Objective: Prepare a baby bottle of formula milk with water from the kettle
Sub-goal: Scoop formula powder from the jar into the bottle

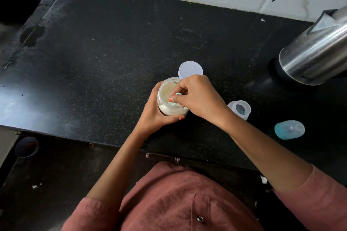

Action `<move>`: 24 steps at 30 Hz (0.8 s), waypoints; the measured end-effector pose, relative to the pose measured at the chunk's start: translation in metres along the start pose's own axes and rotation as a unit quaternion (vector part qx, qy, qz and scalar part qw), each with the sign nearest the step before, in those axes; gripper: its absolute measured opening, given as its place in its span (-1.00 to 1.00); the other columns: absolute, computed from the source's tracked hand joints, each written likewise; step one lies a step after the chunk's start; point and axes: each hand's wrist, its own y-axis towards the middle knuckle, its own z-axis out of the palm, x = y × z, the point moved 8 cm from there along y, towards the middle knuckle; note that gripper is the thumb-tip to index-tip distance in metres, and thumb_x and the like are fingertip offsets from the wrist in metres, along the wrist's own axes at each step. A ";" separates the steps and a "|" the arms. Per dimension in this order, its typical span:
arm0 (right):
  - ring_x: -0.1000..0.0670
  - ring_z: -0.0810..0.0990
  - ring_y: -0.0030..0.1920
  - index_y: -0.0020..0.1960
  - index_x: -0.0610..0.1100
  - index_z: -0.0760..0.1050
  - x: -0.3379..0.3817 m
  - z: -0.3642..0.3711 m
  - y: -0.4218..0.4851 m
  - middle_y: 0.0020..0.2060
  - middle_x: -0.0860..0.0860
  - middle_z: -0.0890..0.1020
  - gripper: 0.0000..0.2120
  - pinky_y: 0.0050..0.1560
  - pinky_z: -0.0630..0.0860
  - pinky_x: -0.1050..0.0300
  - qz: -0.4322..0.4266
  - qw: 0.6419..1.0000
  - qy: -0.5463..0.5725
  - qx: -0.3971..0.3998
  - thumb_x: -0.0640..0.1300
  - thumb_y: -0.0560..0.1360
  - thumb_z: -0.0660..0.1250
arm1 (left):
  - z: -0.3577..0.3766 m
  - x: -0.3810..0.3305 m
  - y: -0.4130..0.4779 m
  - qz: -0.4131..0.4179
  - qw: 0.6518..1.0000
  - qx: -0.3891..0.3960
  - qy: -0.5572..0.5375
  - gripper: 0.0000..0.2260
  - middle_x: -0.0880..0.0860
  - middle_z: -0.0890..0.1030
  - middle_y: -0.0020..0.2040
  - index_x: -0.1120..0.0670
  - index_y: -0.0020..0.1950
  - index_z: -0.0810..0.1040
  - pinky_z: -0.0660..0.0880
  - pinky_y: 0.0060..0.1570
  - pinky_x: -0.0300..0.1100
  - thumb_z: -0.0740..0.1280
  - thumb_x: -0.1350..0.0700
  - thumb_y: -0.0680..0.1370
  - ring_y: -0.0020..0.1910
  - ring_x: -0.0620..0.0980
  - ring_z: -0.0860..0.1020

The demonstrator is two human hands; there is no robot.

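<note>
Two hands work at the open formula jar (165, 110), mid-counter (112, 52): the left hand (159, 118) wraps its wall, the right hand (199, 97) pinches a teal scoop (171, 103) dipped in the powder. Its white lid (189, 69) lies just beyond. Right of them the baby bottle (241, 108) stands uncapped, its teal cap (289, 129) nearer, the steel kettle (315, 56) farther. Scooping seems underway and capping remains; whether the bottle holds water, I cannot tell.

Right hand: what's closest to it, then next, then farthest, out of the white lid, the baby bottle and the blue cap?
1. The white lid, just behind the right hand, partly hidden by it.
2. The baby bottle, to the right, beside the wrist.
3. The blue cap, farthest out to the right.
</note>
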 end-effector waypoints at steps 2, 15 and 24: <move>0.13 0.53 -0.21 -0.05 -0.17 0.64 0.002 0.001 0.000 -0.12 -0.04 0.67 -0.88 -0.18 0.41 0.42 -0.002 1.000 0.002 0.002 -0.20 0.42 0.40 | 0.001 -0.002 0.000 0.003 1.000 0.003 0.001 -0.26 -0.22 0.43 0.17 -0.25 0.24 0.19 0.38 0.04 -0.51 0.51 0.05 0.20 0.15 -0.38 0.45; 0.22 0.55 -0.47 -0.15 -0.16 0.62 -0.025 -0.004 0.004 -0.41 0.00 0.63 -0.94 -0.23 0.50 0.37 0.063 0.993 0.103 -0.012 -0.18 0.39 0.45 | 0.000 0.000 0.000 0.004 1.000 -0.002 0.001 -0.28 -0.21 0.44 0.19 -0.22 0.25 0.23 0.38 0.09 -0.45 0.51 0.01 0.19 0.18 -0.31 0.46; 0.23 0.56 -0.45 -0.13 -0.15 0.62 -0.041 -0.012 -0.001 -0.39 0.03 0.63 -0.93 -0.30 0.47 0.49 0.097 0.984 0.138 -0.056 -0.18 0.39 0.44 | 0.000 -0.002 0.000 0.010 1.000 0.000 0.009 -0.28 -0.21 0.41 0.19 -0.21 0.24 0.22 0.34 0.09 -0.50 0.51 0.01 0.20 0.19 -0.37 0.42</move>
